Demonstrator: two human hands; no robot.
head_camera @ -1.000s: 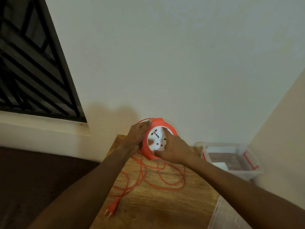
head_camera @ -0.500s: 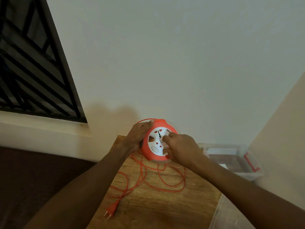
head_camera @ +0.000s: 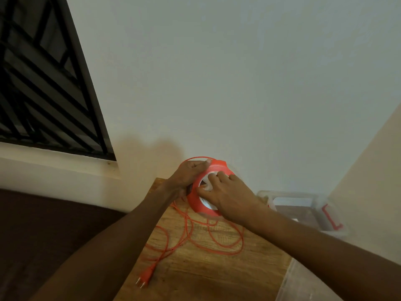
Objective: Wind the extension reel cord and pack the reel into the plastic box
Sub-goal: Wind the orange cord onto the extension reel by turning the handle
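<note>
The orange extension reel [head_camera: 218,167] with a white hub stands on edge at the far side of the wooden table [head_camera: 208,270], close to the wall. My left hand [head_camera: 188,177] grips its upper left rim. My right hand [head_camera: 227,195] covers the white hub, fingers pressed into it. Loose orange cord [head_camera: 217,242] lies in loops on the table below the reel and ends in an orange plug [head_camera: 146,275] near the front left. The clear plastic box [head_camera: 314,198] with a red latch sits to the right, open.
A pale wall runs just behind the reel. A barred window [head_camera: 43,83] and its sill are at the left. A clear plastic lid [head_camera: 303,285] lies at the table's front right edge. A dark surface lies left of the table.
My right hand has swept around over the reel's hub, from its lower right to across its face, and the hub has turned. The left hand stays on the rim.
</note>
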